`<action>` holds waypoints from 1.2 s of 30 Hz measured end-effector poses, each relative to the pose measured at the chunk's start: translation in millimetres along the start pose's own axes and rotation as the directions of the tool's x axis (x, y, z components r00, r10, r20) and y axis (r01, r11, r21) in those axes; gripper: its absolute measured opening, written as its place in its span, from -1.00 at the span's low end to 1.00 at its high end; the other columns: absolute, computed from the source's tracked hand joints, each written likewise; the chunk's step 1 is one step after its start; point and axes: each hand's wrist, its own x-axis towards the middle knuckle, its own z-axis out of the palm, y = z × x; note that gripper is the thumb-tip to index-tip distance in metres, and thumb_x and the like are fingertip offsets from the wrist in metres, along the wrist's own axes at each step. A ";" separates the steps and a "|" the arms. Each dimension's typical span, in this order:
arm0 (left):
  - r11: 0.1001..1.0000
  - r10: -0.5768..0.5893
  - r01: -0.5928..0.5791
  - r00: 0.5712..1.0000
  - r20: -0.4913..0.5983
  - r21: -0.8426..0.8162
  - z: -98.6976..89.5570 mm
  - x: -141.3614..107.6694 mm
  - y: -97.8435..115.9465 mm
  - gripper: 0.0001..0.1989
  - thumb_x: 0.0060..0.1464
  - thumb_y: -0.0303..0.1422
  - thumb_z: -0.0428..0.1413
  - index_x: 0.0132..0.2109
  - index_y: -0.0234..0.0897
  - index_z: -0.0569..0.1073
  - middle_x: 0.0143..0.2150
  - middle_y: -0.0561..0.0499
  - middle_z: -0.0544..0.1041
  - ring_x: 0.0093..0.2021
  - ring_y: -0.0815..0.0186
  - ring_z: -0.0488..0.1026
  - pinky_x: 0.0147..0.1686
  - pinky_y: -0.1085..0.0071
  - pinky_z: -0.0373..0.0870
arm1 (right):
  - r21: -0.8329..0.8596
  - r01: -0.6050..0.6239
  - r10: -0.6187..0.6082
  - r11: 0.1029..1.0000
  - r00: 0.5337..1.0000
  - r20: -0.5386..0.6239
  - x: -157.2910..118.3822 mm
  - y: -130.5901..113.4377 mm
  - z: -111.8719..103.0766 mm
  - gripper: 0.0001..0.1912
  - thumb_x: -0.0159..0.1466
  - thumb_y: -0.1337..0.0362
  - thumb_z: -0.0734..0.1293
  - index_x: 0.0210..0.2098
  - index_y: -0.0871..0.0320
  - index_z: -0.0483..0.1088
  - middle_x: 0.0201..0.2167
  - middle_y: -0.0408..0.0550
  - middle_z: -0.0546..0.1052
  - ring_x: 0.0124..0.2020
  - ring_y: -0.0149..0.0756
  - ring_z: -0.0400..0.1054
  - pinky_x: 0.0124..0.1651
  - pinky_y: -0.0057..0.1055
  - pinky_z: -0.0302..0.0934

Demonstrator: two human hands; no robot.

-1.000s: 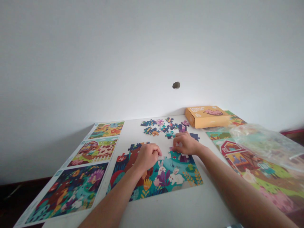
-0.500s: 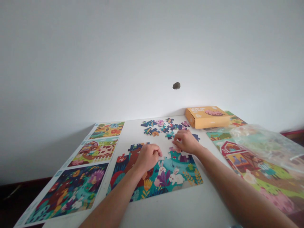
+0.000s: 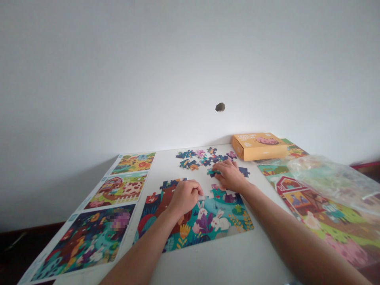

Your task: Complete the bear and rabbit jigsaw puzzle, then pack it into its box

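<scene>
A partly assembled puzzle (image 3: 219, 220) with white rabbits and a brown bear lies on the white table (image 3: 219, 257). My left hand (image 3: 187, 194) rests over its upper middle, fingers curled; whatever they hold, if anything, is hidden. Beyond the puzzle's top right, my right hand (image 3: 229, 174) has its fingertips on a teal piece (image 3: 211, 172). Several loose pieces (image 3: 190, 163) are scattered past both hands, and a dark blue piece (image 3: 244, 171) lies just right of my right hand.
On the left lies a sheet of three pictures (image 3: 89, 239). An orange box (image 3: 261, 147) stands at the back right. Clear plastic wrapping (image 3: 332, 178) covers part of a farm picture (image 3: 335, 221) on the right. Behind the table is a white wall (image 3: 166, 79) with a hole.
My right hand has shifted slightly left, its fingers reaching out onto the teal piece, which sits slightly further left and nearer. My left hand is unchanged.
</scene>
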 end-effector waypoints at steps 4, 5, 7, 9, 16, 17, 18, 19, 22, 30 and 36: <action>1.000 0.002 -0.002 1.000 0.004 0.003 0.7 0.0 -0.6 -0.66 -0.08 -0.64 -0.08 -0.53 -0.25 0.52 -0.47 0.09 0.57 -0.44 0.39 0.46 -0.33 0.48 0.31 | -0.031 -0.026 0.026 0.999 1.000 0.000 1.9 -2.2 0.4 -0.68 0.22 0.33 0.28 -0.03 0.04 0.38 -0.04 -0.02 0.46 -0.04 -0.08 0.19 -0.01 -0.15 -0.04; 1.000 0.002 -0.002 1.000 0.004 0.006 0.7 0.1 -0.2 -0.67 -0.08 -0.64 -0.08 -0.53 -0.25 0.52 -0.47 0.09 0.57 -0.44 0.39 0.46 -0.33 0.48 0.31 | -0.035 -0.026 0.026 0.999 1.000 -0.004 2.4 -2.9 0.5 -0.67 0.22 0.34 0.27 -0.01 0.04 0.38 -0.03 -0.01 0.45 -0.03 -0.07 0.18 0.00 -0.15 -0.04; 1.000 0.005 -0.005 1.000 0.005 0.009 0.4 0.4 0.9 -0.67 -0.07 -0.63 -0.08 -0.53 -0.25 0.52 -0.47 0.09 0.57 -0.44 0.39 0.46 -0.32 0.48 0.31 | -0.035 -0.008 0.007 0.999 1.000 -0.021 3.8 -4.5 1.2 -0.63 0.25 0.31 0.25 0.06 0.05 0.33 0.05 0.02 0.41 0.02 -0.05 0.15 0.04 -0.12 -0.06; 1.000 0.005 -0.005 1.000 0.005 0.010 -0.1 0.7 1.8 -0.67 -0.08 -0.63 -0.08 -0.53 -0.25 0.52 -0.47 0.09 0.57 -0.44 0.39 0.46 -0.32 0.48 0.31 | -0.029 0.032 -0.032 0.999 0.999 -0.030 5.3 -6.4 2.3 -0.55 0.30 0.23 0.20 0.18 0.04 0.22 0.16 0.02 0.33 0.12 -0.01 0.07 0.12 -0.05 -0.14; 1.000 0.009 -0.009 1.000 0.005 0.003 -0.1 0.2 0.2 -0.67 -0.09 -0.64 -0.07 -0.52 -0.26 0.53 -0.46 0.08 0.57 -0.44 0.39 0.46 -0.33 0.49 0.31 | -0.021 0.067 -0.068 0.998 0.998 -0.017 7.0 -10.4 2.8 -0.56 0.33 0.01 0.16 0.14 -0.02 0.29 0.11 0.02 0.37 0.15 -0.02 0.05 0.20 0.07 -0.31; 1.000 0.009 -0.009 1.000 0.003 -0.001 0.5 0.1 -0.5 -0.67 -0.09 -0.64 -0.07 -0.52 -0.26 0.53 -0.46 0.08 0.57 -0.44 0.39 0.46 -0.34 0.49 0.31 | -0.031 0.053 -0.054 0.998 0.998 -0.033 6.8 -10.2 3.2 -0.58 0.33 0.00 0.17 0.11 -0.04 0.33 0.11 0.02 0.36 0.14 -0.02 0.06 0.20 0.06 -0.30; 1.000 0.010 -0.010 1.000 0.000 -0.006 1.2 0.0 -1.2 -0.67 -0.09 -0.64 -0.07 -0.52 -0.26 0.53 -0.47 0.09 0.57 -0.44 0.40 0.46 -0.34 0.49 0.31 | -0.041 0.041 -0.043 0.998 0.998 -0.040 6.5 -9.8 3.9 -0.59 0.32 -0.02 0.17 0.09 -0.07 0.36 0.12 0.01 0.35 0.14 -0.02 0.06 0.20 0.06 -0.29; 1.000 0.011 -0.011 1.000 -0.004 -0.011 1.8 0.0 -1.8 -0.67 -0.09 -0.64 -0.07 -0.52 -0.26 0.53 -0.47 0.09 0.57 -0.44 0.40 0.46 -0.34 0.49 0.30 | -0.047 0.035 -0.036 0.998 0.999 -0.035 6.3 -9.3 4.9 -0.60 0.31 -0.03 0.18 0.07 -0.10 0.37 0.13 0.00 0.33 0.15 -0.01 0.06 0.20 0.08 -0.30; 0.999 0.020 -0.021 1.000 -0.014 -0.028 3.0 0.3 -2.6 -0.67 -0.09 -0.65 -0.07 -0.52 -0.26 0.52 -0.46 0.09 0.57 -0.44 0.40 0.46 -0.34 0.49 0.30 | -0.033 0.045 -0.045 0.998 0.999 0.008 6.2 -8.1 7.2 -0.62 0.29 -0.05 0.20 0.03 -0.15 0.40 0.16 -0.05 0.32 0.17 0.01 0.06 0.19 0.15 -0.36; 0.992 -0.051 0.034 0.989 -0.137 -0.122 0.0 1.4 -4.2 -0.67 -0.15 -0.65 -0.09 -0.43 -0.29 0.53 -0.44 0.06 0.55 -0.47 0.41 0.42 -0.39 0.51 0.30 | 0.085 0.175 -0.174 0.981 0.985 -0.017 5.6 -12.2 1.9 -0.77 0.30 0.08 0.25 -0.19 0.01 0.47 0.02 -0.09 0.46 0.09 -0.07 0.15 0.16 0.05 -0.20; 0.950 -0.212 0.156 0.958 -0.193 -0.269 3.0 2.9 -14.9 -0.69 -0.08 -0.55 -0.09 -0.29 -0.30 0.52 -0.51 0.09 0.49 -0.54 0.41 0.36 -0.50 0.52 0.24 | 0.074 0.201 -0.198 0.977 0.979 -0.035 3.9 -15.6 5.5 -0.69 0.28 0.09 0.28 0.00 -0.06 0.42 0.06 -0.03 0.41 0.09 -0.06 0.13 0.15 0.00 -0.14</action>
